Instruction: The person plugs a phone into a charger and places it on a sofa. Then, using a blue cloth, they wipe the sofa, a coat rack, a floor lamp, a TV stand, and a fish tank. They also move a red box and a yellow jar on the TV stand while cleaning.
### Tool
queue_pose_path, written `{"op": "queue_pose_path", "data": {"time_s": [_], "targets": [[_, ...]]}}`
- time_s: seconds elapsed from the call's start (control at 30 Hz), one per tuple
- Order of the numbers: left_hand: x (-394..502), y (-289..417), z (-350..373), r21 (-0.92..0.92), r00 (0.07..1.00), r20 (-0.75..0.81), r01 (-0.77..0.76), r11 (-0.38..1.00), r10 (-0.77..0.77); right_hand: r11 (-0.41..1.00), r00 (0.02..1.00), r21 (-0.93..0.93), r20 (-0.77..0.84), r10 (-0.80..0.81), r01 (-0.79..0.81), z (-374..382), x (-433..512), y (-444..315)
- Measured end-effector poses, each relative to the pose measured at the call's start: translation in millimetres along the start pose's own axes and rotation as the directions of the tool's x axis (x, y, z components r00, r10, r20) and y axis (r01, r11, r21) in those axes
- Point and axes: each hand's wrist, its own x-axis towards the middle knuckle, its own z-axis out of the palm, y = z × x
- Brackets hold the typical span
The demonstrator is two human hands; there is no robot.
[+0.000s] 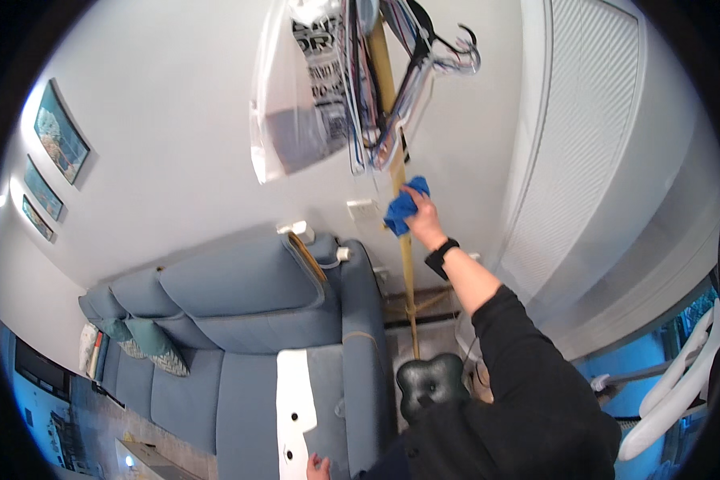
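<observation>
My right hand [426, 222] is closed on a crumpled blue cloth [402, 211]. The cloth is pressed against the yellowish upright pole [407, 270] of a coat stand, just below its hanging load. At the bottom edge, part of my left hand [318, 467] shows over the sofa seat, with its fingers slightly apart and nothing seen in them. Above the cloth, several clothes hangers [372, 102] hang bunched on the stand. Beside them hangs a clear plastic bag [276, 129] with dark printing.
A blue-grey sofa [246, 282] runs along the wall, with a white sheet-like piece [293, 384] on its seat. A dark cushioned stool [430, 384] stands near the pole's foot. A wall socket [362, 209] sits left of the pole. White ribbed panelling [588, 120] rises at right.
</observation>
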Motion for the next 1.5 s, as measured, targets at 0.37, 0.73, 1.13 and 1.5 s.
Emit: {"op": "queue_pose_path", "data": {"time_s": [0.37, 0.73, 1.13, 1.5], "targets": [[-38, 30, 2, -0.153, 0.996, -0.07, 0.045, 0.987, -0.056, 0.444, 0.788, 0.85, -0.057, 0.613, -0.284, -26, -56, -13], [-55, 77, -1, -0.034, 0.981, -0.052, 0.183, 0.983, -0.185, 0.953, 0.925, -0.236, 0.281, 0.256, -0.192, 37, -47, 13], [-48, 6, -26, -0.184, 0.991, 0.007, 0.13, 0.974, -0.131, 0.766, 0.899, -0.631, 0.398, 0.183, 0.124, 20, -58, 39], [-111, 68, -7, -0.168, 0.984, -0.069, 0.151, 0.974, -0.164, -0.112, 0.421, 0.521, 0.782, 0.459, -0.846, -62, -132, 13]]}}
